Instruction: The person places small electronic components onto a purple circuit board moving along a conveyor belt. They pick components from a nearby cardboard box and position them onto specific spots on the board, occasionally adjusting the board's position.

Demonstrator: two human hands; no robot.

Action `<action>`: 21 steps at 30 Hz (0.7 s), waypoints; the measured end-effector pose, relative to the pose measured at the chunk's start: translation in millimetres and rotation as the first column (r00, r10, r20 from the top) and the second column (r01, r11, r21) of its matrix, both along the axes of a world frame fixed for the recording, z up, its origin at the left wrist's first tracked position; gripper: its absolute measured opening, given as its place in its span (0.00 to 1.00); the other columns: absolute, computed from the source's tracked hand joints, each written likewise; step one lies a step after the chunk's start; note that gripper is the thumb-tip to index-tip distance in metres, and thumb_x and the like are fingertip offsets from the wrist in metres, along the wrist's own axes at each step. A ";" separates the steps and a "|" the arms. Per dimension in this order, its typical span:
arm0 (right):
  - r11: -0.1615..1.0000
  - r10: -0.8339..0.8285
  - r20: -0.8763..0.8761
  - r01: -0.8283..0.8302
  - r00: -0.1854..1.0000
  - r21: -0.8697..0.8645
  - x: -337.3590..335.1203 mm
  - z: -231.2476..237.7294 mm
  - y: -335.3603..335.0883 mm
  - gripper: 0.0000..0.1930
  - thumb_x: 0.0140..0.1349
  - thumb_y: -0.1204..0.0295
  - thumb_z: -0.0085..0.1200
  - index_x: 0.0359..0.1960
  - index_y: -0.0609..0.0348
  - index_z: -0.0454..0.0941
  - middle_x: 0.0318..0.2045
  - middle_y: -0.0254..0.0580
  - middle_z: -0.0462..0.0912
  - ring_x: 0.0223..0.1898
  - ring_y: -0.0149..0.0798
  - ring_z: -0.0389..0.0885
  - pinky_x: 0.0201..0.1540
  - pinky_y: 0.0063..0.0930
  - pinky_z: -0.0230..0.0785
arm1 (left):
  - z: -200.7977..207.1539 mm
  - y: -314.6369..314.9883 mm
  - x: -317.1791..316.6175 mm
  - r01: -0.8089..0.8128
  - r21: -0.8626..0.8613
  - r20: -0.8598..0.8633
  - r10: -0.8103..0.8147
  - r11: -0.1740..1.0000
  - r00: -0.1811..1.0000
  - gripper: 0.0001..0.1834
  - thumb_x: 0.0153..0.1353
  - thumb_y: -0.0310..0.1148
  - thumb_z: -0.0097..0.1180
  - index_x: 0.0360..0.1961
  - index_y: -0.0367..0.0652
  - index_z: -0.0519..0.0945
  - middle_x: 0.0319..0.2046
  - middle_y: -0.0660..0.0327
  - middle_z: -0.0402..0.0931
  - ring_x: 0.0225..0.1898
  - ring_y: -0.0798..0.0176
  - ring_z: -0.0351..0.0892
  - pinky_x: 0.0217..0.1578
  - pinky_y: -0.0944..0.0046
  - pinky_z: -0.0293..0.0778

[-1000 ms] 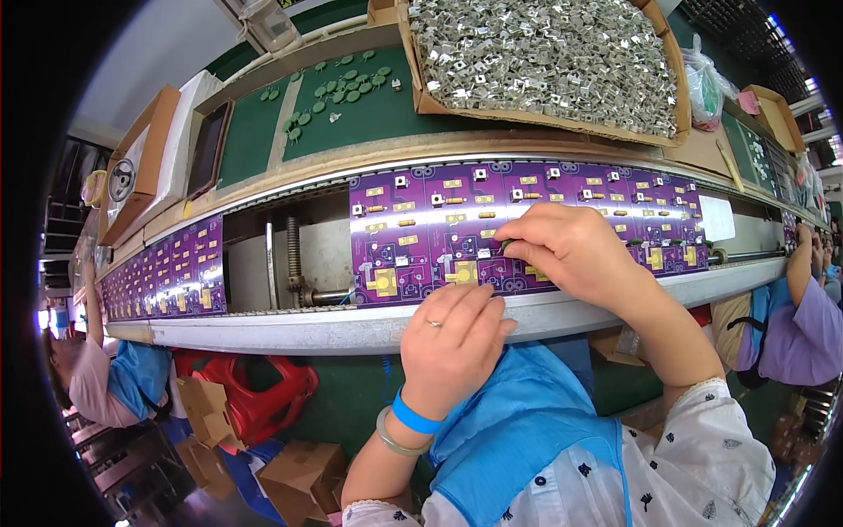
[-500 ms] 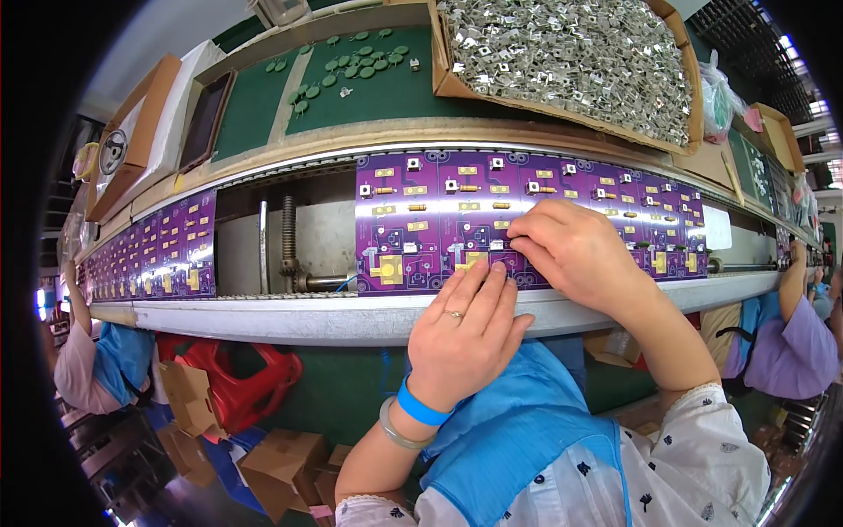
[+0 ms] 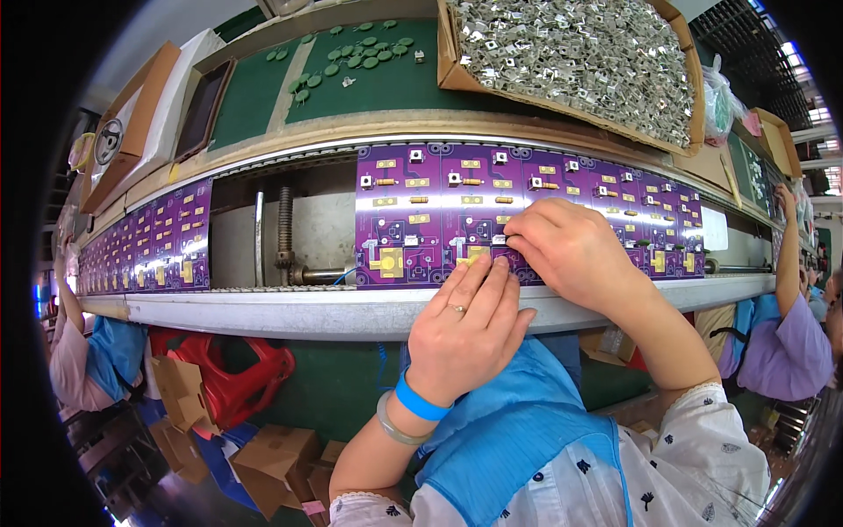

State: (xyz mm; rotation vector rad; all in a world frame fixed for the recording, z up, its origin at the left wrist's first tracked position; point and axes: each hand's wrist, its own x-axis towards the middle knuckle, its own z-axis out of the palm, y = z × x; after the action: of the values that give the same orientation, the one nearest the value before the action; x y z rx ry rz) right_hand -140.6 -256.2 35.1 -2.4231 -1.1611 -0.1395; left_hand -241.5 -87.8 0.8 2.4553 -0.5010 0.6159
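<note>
A purple circuit board panel (image 3: 399, 186) lies on the conveyor in front of me, fitted with small white-topped metal parts, striped resistors and bare gold pads. My left hand (image 3: 465, 325) rests over its near edge, fingers stretched out and close together, fingertips on the board. Thumb and forefinger of my right hand (image 3: 571, 250) are pinched together just above the board, beside the left fingertips. Whatever sits in that pinch is hidden by the fingers. A small silvery part (image 3: 499, 239) shows on the board right at the pinch.
Beyond the conveyor stands a cardboard box (image 3: 452, 66) heaped with small metal parts. Green disc components (image 3: 356, 61) lie on the green bench. Another purple panel (image 3: 167, 237) is at left, past a gap with a threaded rod (image 3: 284, 224). Co-workers sit on both sides.
My hands stay at nearly the same spot on the board, the right one still pinched. The co-worker at right has raised an arm. The view has shifted slightly.
</note>
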 end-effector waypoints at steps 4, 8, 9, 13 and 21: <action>1.000 0.001 0.063 0.000 0.998 -0.026 -2.0 -4.6 0.4 0.08 0.55 0.76 0.66 0.36 0.61 0.82 0.33 0.44 0.83 0.36 0.48 0.84 0.38 0.39 0.78 | 0.3 -0.5 0.5 -0.006 0.006 0.003 0.006 1.000 1.000 0.17 0.58 0.39 0.67 0.44 0.40 0.86 0.48 0.53 0.84 0.54 0.51 0.84 0.56 0.52 0.79; 1.000 -0.012 0.024 0.013 1.000 -0.027 -3.3 -0.1 -0.8 0.08 0.57 0.75 0.65 0.38 0.61 0.83 0.33 0.45 0.83 0.36 0.49 0.84 0.39 0.40 0.78 | 5.2 0.2 0.2 -0.001 0.004 0.001 0.001 1.000 1.000 0.17 0.57 0.39 0.68 0.44 0.40 0.86 0.48 0.53 0.84 0.54 0.51 0.83 0.57 0.51 0.79; 0.999 -0.022 -0.024 0.022 0.999 -0.029 -2.5 3.0 -2.0 0.08 0.58 0.74 0.64 0.39 0.61 0.83 0.34 0.45 0.83 0.37 0.49 0.84 0.39 0.40 0.78 | 6.2 0.4 -0.2 0.005 0.002 -0.013 -0.005 1.000 1.000 0.17 0.57 0.38 0.68 0.45 0.40 0.86 0.49 0.53 0.84 0.55 0.50 0.83 0.57 0.51 0.78; 0.982 -0.158 -0.295 0.181 0.942 0.050 -0.6 19.4 -5.5 0.09 0.66 0.69 0.58 0.42 0.62 0.82 0.37 0.49 0.85 0.41 0.52 0.84 0.44 0.43 0.77 | 16.1 7.8 -2.6 0.062 -0.055 -0.130 -0.069 0.997 0.989 0.18 0.55 0.34 0.69 0.47 0.41 0.85 0.53 0.52 0.82 0.59 0.48 0.80 0.60 0.51 0.76; 0.954 -0.227 -0.167 0.254 0.959 0.161 -1.3 29.7 -26.3 0.05 0.63 0.75 0.60 0.38 0.63 0.82 0.34 0.48 0.84 0.36 0.51 0.83 0.39 0.38 0.75 | 51.8 91.1 82.6 -0.169 -0.071 -0.093 0.162 0.983 0.982 0.13 0.61 0.29 0.64 0.46 0.39 0.84 0.46 0.51 0.83 0.48 0.48 0.83 0.49 0.54 0.78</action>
State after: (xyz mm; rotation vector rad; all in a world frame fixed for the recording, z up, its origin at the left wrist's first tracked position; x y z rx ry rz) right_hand -141.8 -282.4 64.8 -2.3592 -0.7509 -0.1331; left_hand -158.9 3.4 52.6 2.4521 -0.2346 0.5814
